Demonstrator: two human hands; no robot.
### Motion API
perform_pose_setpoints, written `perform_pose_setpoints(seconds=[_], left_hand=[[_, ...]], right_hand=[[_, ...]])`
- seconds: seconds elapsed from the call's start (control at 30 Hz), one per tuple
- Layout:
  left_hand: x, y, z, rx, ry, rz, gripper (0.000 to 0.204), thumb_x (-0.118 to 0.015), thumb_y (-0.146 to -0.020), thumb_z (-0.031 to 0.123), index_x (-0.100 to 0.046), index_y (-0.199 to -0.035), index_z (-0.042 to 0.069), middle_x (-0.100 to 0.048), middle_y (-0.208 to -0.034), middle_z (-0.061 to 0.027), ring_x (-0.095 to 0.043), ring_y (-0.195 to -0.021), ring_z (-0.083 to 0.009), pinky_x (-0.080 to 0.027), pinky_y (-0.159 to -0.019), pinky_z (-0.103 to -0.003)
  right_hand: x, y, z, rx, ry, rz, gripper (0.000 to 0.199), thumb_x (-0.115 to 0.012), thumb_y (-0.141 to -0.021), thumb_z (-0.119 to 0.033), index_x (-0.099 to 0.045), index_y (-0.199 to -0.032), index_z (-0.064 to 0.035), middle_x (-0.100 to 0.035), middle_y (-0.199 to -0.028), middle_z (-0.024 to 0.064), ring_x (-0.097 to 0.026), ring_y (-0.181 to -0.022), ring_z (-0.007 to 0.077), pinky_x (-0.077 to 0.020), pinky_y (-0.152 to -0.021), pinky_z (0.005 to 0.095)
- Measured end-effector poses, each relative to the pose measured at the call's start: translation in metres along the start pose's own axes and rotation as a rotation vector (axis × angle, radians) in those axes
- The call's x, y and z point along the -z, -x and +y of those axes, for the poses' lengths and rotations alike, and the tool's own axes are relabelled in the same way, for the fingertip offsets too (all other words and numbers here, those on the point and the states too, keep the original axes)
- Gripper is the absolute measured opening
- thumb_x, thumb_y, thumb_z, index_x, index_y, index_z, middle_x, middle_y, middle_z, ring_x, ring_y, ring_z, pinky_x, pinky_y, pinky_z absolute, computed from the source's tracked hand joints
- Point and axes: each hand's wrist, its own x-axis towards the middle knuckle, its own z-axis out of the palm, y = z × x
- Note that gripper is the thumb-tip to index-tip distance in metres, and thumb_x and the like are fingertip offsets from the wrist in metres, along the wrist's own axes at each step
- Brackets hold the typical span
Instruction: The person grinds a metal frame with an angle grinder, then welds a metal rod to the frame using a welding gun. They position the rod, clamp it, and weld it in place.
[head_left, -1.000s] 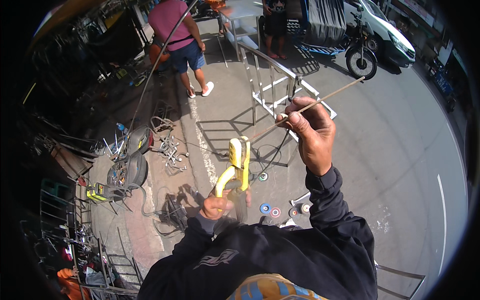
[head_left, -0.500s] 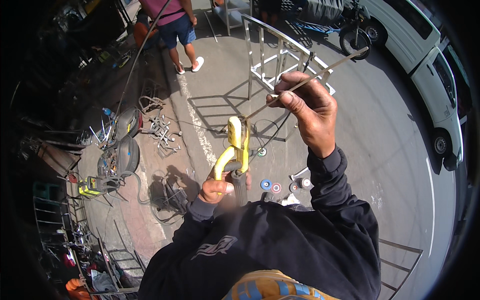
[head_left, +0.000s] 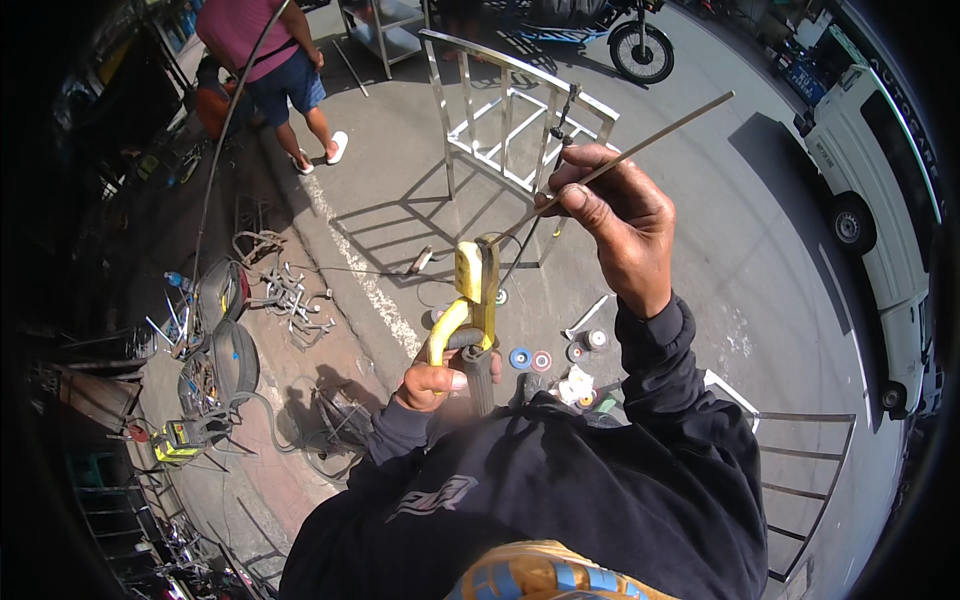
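Observation:
My left hand point(head_left: 430, 385) is wrapped round the dark ribbed handle of a yellow welding electrode holder point(head_left: 468, 270), which stands upright in front of my chest. The thumb lies by the base of its yellow lever. Raised to the right, my right hand point(head_left: 635, 225) pinches a thin welding rod point(head_left: 685, 125) between thumb and fingers. The rod slants from the upper right down to the holder's jaws, where its lower end meets them. Whether the jaws grip it I cannot tell.
A welded metal frame point(head_left: 507, 110) stands ahead on the pavement. Grinding discs point(head_left: 520, 358) lie near my feet. Metal scraps point(head_left: 290, 300) and a yellow-green machine point(head_left: 178, 440) are at left. A person point(head_left: 285, 90) stands at far left. A white van point(head_left: 875, 190) is at right.
The view has swung, so the metal frame and the person sit further left. The white van has moved nearer along the road. Both hands keep their hold; the holder's yellow lever looks turned slightly.

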Motion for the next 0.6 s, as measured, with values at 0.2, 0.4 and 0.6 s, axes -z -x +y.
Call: perform_pose_setpoints(seconds=[0.2,0.4,0.6], left_hand=[[-0.001,0.001,0.008,0.115,-0.299,-0.119,0.088,-0.074,-0.066,0.034,-0.040,-0.139,0.001,-0.057,-0.115,-0.0152,-0.055,-0.109,-0.0269,-0.046,-0.094,-0.041],[-0.006,0.012,-0.022,0.021,-0.057,0.023,0.098,-0.076,-0.062,0.034,-0.036,-0.144,-0.001,-0.057,-0.115,-0.0138,-0.057,-0.104,-0.0255,-0.044,-0.095,-0.038],[-0.062,-0.026,0.040,-0.357,0.072,0.146,0.091,-0.073,-0.077,0.052,-0.039,-0.139,-0.004,-0.057,-0.111,-0.0175,-0.059,-0.100,-0.0299,-0.051,-0.085,-0.045]], right_hand=[[0.017,0.019,0.018,-0.131,-0.219,0.203,0.031,-0.069,-0.092,-0.005,-0.060,-0.119,0.0044,-0.067,-0.100,0.0134,-0.071,-0.092,0.0258,-0.0613,-0.083,0.0379],[0.046,0.040,0.065,-0.315,-0.435,0.301,0.035,-0.067,-0.093,-0.010,-0.053,-0.123,0.0029,-0.062,-0.108,0.0151,-0.068,-0.100,0.0279,-0.0609,-0.087,0.0397],[0.023,0.094,0.088,-0.665,-0.146,-0.824,0.070,-0.066,-0.096,-0.037,-0.034,-0.149,-0.0025,-0.048,-0.142,0.0182,-0.044,-0.134,0.0232,-0.0396,-0.109,0.0371]])
